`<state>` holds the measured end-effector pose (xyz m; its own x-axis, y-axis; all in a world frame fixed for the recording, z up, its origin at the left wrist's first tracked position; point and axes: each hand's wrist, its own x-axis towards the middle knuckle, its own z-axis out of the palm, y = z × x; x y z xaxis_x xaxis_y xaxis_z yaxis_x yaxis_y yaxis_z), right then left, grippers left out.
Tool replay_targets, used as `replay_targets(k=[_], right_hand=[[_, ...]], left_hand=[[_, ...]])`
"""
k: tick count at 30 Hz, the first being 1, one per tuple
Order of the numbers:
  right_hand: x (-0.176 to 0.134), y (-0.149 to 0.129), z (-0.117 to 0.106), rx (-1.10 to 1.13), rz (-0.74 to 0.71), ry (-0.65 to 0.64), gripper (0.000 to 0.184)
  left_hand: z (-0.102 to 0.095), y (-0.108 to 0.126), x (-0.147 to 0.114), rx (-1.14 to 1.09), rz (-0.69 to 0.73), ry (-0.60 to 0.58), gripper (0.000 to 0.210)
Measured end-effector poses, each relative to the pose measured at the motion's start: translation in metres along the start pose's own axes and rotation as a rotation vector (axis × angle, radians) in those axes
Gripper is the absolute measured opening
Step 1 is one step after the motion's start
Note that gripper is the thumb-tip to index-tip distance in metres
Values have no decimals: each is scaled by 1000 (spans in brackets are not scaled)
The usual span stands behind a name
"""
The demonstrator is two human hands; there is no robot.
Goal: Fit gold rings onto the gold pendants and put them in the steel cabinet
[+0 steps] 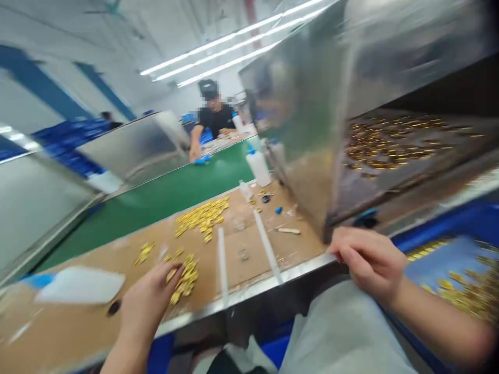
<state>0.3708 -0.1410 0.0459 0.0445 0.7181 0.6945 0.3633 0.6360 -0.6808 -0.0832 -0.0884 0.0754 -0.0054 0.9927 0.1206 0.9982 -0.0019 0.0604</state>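
My left hand (pixel 150 291) reaches over the brown work surface, its fingers bent together at the edge of a pile of small gold metal pieces (pixel 187 280). Whatever lies between those fingertips is blurred. A larger spread of gold pieces (pixel 202 215) lies further back, and a small cluster (pixel 144 253) sits to the left. My right hand (pixel 368 262) is curled closed at the metal front edge, by the lower corner of the upright metal panel. Its fingertips are partly hidden, so I cannot make out what they hold.
Two white strips (pixel 223 265) cross the surface near a small knife (pixel 287 230). White bottles stand at the back (pixel 258 167) and lie at left (pixel 81 285). Beyond runs a green belt (pixel 156 202), with a co-worker (pixel 215 117) behind it. A blue bin (pixel 468 223) holds gold pieces at right.
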Motion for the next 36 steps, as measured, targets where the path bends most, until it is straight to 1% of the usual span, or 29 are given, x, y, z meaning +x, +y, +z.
replay_targets(k=[2,3,4,5,8,11,14,16,18,21,23,25,27,29,33,36], right_hand=[[-10,5,23,51,-23,-255,26],[-10,8,36,61,-20,-347,24],[-9,10,49,56,-7,-406,23],[-5,11,63,40,17,-434,23],[15,16,98,-23,121,-417,27],[45,24,127,-45,183,-324,31],[72,38,153,-47,197,-239,33],[83,51,166,-64,230,-193,34],[89,64,174,-108,282,-170,35],[89,77,176,-192,332,-178,36],[87,78,175,-245,318,-213,37],[86,75,175,-318,292,-279,38],[86,71,178,-412,281,-357,38],[87,66,182,-494,284,-426,41],[92,63,191,-595,276,-506,47],[97,64,196,-659,261,-539,45]], left_hand=[[-11,-9,2,-18,-86,-57,34],[-13,-13,3,-58,-107,-93,35],[-14,-17,4,-104,-117,-125,36],[-13,-19,4,-145,-109,-148,36],[-2,-17,0,-219,-44,-178,36],[13,-10,-3,-217,9,-187,33],[22,-7,1,-205,16,-178,27],[24,-8,6,-213,5,-185,24],[25,-8,11,-222,3,-207,23],[24,-4,16,-228,22,-218,22],[25,3,18,-253,47,-198,23],[29,13,19,-335,92,-152,23],[35,26,23,-490,117,-89,23],[43,43,30,-721,98,-30,25],[54,79,55,-1243,-36,29,34],[60,99,77,-1494,-143,71,43]])
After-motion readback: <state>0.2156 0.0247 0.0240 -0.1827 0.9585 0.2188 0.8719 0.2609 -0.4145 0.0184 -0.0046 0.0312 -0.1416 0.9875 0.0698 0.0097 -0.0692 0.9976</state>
